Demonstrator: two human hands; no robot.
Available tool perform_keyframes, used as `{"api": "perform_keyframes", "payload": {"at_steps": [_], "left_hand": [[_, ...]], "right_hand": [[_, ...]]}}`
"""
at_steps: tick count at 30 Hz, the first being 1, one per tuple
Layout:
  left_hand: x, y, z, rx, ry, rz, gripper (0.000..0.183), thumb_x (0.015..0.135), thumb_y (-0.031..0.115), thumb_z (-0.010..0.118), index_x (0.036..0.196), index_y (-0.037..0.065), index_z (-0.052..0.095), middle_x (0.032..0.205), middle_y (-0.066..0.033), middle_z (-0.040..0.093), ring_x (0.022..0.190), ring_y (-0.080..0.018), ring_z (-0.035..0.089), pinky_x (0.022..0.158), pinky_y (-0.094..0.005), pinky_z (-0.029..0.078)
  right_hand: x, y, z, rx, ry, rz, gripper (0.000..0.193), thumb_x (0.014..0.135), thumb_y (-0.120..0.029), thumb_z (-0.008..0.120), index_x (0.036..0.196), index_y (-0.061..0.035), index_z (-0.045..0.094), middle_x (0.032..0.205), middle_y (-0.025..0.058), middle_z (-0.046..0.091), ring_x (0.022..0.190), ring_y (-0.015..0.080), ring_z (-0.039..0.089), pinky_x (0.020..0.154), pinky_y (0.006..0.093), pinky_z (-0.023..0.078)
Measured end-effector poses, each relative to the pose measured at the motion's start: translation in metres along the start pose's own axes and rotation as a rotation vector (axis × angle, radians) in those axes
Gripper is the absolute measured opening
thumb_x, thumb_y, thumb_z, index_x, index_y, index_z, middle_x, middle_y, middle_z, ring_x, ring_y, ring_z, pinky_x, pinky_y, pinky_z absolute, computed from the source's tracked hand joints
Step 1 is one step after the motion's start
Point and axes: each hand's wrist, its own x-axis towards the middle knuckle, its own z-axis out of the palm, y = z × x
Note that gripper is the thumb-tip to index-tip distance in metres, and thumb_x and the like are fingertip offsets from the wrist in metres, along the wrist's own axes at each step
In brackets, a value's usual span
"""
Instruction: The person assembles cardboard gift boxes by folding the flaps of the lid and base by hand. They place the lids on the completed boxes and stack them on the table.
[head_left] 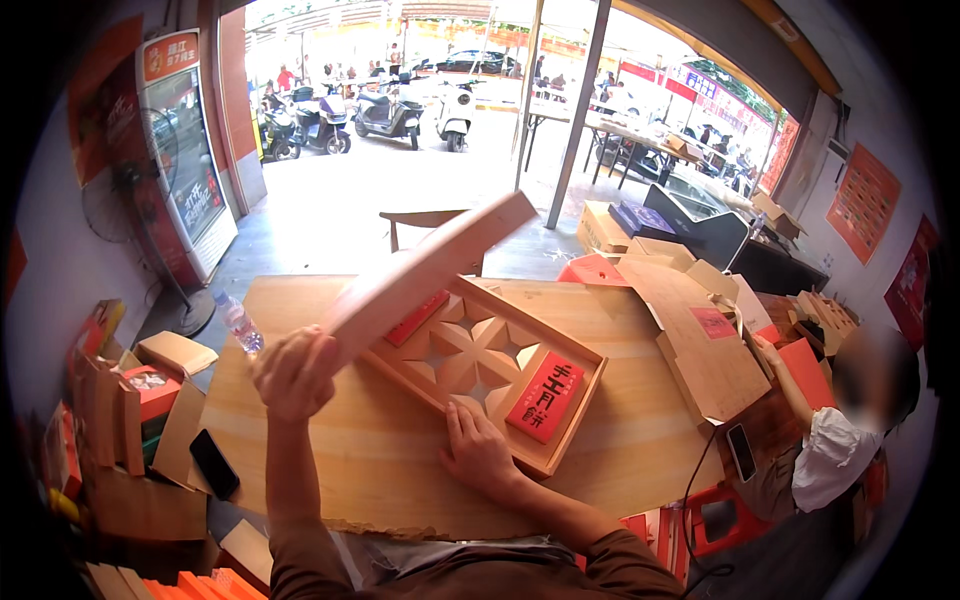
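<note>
My left hand [298, 375] is closed round one end of a pale box lid [435, 270], raised and tilted above the table. Under it lies an open shallow gift box [590, 405], set at an angle on the wooden table [630, 440]. Folded card dividers [472, 355] form a star-like pattern in the middle of this box. A red printed card [545, 397] lies at its right end, and another red card [415, 318] at the far left is partly hidden by the lid. My right hand [480, 450] grips the box's near edge, fingertips over the dividers.
A water bottle [240, 325] and a black phone [214, 465] are at the table's left edge. Cardboard boxes [150, 440] crowd the left. At right, a seated person [835, 455] reaches toward flattened cartons [690, 335]. A chair [420, 218] stands beyond the table.
</note>
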Motion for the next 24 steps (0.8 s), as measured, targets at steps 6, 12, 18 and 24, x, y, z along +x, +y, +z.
{"api": "perform_keyframes", "payload": {"at_steps": [6,12,18,24], "left_hand": [[0.028,0.053,0.009,-0.081,-0.169,0.074,0.022,0.092,0.004,0.072,0.111,0.013,0.079,0.09,-0.0119,0.072,0.078,-0.0281,0.076,0.063,-0.0366,0.061],[0.044,0.097,0.007,-0.095,-0.339,0.161,0.02,0.091,0.016,0.078,0.11,0.018,0.083,0.093,-0.0092,0.072,0.08,-0.0227,0.074,0.065,-0.0333,0.061],[0.031,0.128,0.012,-0.076,-0.463,0.317,0.031,0.097,0.016,0.068,0.128,0.016,0.074,0.094,-0.0088,0.071,0.081,-0.0213,0.073,0.069,-0.0304,0.061],[0.007,0.185,0.04,-0.204,-0.474,0.311,0.031,0.095,0.016,0.067,0.123,0.006,0.072,0.09,-0.005,0.068,0.077,-0.0176,0.069,0.062,-0.0253,0.054]], "right_hand": [[-0.001,0.0,-0.008,0.055,-0.002,-0.006,0.085,0.086,-0.035,0.077,0.15,0.0104,0.046,0.144,0.026,0.056,0.131,0.0401,0.058,0.11,0.0466,0.051],[-0.002,0.003,-0.029,0.231,-0.039,0.023,0.077,0.088,-0.034,0.075,0.149,0.0054,0.049,0.145,0.0251,0.056,0.134,0.0406,0.056,0.111,0.0479,0.05],[-0.045,0.078,-0.095,0.455,-0.005,0.179,0.046,0.095,-0.026,0.074,0.132,-0.0004,0.065,0.124,0.022,0.07,0.116,0.0384,0.068,0.1,0.0453,0.056],[-0.117,0.214,-0.059,0.84,0.565,0.788,0.048,0.107,-0.027,0.061,0.147,-0.0006,0.055,0.139,0.0195,0.064,0.125,0.0277,0.063,0.105,0.0387,0.05]]}}
